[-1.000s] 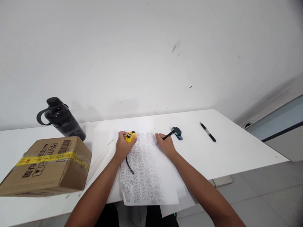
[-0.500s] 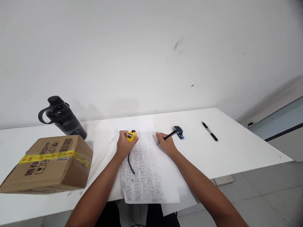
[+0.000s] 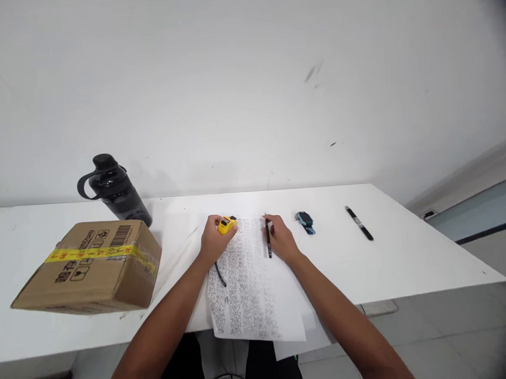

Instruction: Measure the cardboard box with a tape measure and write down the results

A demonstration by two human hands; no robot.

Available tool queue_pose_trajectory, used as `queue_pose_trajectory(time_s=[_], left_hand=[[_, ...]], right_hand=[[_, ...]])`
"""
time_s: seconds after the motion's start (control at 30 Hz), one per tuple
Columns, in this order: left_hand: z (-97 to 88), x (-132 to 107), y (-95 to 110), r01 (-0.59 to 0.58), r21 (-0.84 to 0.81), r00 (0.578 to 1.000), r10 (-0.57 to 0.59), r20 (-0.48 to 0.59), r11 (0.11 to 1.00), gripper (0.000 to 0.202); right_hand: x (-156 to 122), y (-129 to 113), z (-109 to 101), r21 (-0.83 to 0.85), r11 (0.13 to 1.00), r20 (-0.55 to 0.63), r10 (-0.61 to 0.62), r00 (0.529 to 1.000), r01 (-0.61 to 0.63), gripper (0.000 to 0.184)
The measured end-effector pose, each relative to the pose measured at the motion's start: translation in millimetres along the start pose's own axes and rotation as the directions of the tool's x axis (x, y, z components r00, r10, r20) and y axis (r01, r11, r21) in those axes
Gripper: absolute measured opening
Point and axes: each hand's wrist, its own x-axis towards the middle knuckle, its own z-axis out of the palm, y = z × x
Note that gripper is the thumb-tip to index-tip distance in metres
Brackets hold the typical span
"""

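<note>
My left hand (image 3: 213,238) is closed around a yellow tape measure (image 3: 226,225), whose black wrist strap (image 3: 220,274) hangs down over the paper. Under both hands lies a sheet of paper (image 3: 244,289) densely covered in dark handwriting, its lower edge reaching past the table's front. Between the fingers of my right hand (image 3: 282,238) is a black pen (image 3: 268,236), its tip pointing away from me and its other end toward me. That hand rests at the paper's upper right. A second white sheet (image 3: 309,320) shows partly beneath the first.
A taped cardboard box (image 3: 94,272) stands at the left of the white table (image 3: 405,261), with a dark water bottle (image 3: 120,188) behind it. Right of my hands lie a teal smartwatch-like object (image 3: 305,221) and another black pen (image 3: 359,223). A white wall rises behind.
The pen in my right hand has swung from pointing sideways to lying lengthwise, its back end now toward me. My left hand still grips the tape measure, now turned a little. The view has shifted slightly.
</note>
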Motion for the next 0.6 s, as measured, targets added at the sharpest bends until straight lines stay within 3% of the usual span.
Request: queue_pose_trajectory(time_s=[0.1, 0.17, 0.3, 0.43, 0.53, 0.6], left_hand=[[3.1, 4.4, -4.7, -0.048, -0.037, 0.996, 0.045, -0.077, 0.998, 0.047], [3.8, 6.8, -7.1, -0.103, -0.021, 0.992, 0.101, -0.074, 0.994, 0.045], [-0.8, 8.5, -7.5, -0.162, 0.078, 0.985, 0.165, -0.041, 0.984, 0.043], [-5.4, 5.3, 1.5, -0.165, 0.177, 0.976, 0.186, -0.110, 0.970, 0.042], [-9.6, -15.9, 13.4, -0.217, 0.212, 0.960, 0.247, -0.130, 0.953, 0.038], [-16.7, -45.4, 21.0, -0.219, 0.172, 0.965, 0.239, -0.105, 0.961, 0.035]], right_hand=[[3.9, 2.0, 6.9, -0.094, 0.992, 0.048, -0.079, 0.996, 0.084, 0.028], [6.2, 0.6, 10.2, -0.158, 0.980, 0.052, -0.111, 0.992, 0.118, 0.023], [8.9, -6.5, 13.6, -0.269, 0.954, 0.058, -0.117, 0.991, 0.129, 0.022], [12.1, -17.5, 11.1, -0.344, 0.930, 0.090, -0.108, 0.990, 0.132, 0.024], [10.2, -27.6, 7.4, -0.371, 0.915, 0.139, -0.116, 0.984, 0.160, 0.023], [5.2, -32.6, 7.2, -0.404, 0.894, 0.175, -0.132, 0.976, 0.193, 0.024]])
